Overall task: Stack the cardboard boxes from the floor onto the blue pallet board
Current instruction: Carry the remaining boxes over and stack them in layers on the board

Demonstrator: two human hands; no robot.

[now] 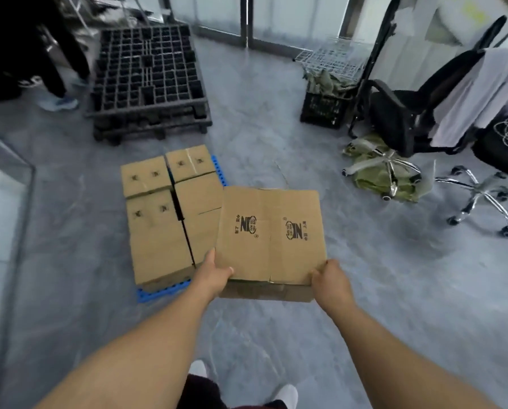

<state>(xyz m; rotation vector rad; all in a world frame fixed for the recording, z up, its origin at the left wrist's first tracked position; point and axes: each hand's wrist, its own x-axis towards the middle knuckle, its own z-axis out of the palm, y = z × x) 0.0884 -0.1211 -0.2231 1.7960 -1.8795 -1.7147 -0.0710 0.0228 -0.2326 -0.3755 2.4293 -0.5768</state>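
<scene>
Black pallet (148, 81) lies on the grey floor (276, 137) at the back. Blue pallet board (161, 292) in front of it carries four stacked boxes (158, 231). Fifth cardboard box (272, 240) is held up just right of them: left hand (214, 276) and right hand (331, 280) grip its near corners, fingers curled on it.

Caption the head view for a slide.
Both hands, left hand and right hand, carry a cardboard box toward boxes on the blue pallet board.

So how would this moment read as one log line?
step: carrying | both hands grip cardboard box | blue pallet board: four boxes
</scene>
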